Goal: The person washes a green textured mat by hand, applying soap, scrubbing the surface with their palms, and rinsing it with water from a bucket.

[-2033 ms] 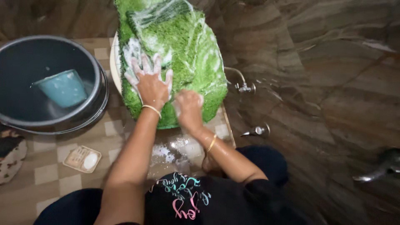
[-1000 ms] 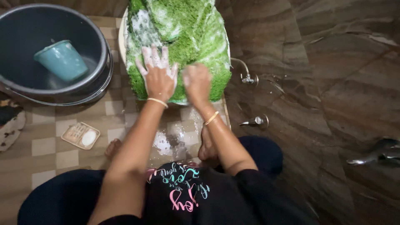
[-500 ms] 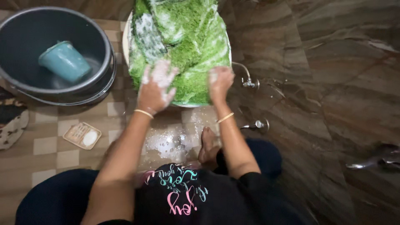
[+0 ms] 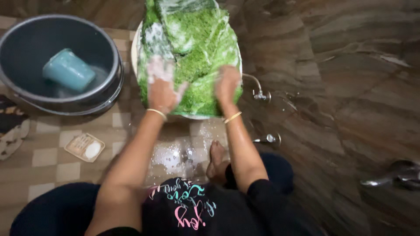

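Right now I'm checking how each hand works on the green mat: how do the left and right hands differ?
The left hand lies flat, fingers spread, on the mat's left part; the right hand looks more curled, at the mat's right edge. The left hand carries thick white suds; the right hand shows less. Both press the soapy green mat, both wear a thin gold bangle, and both are motion-blurred.
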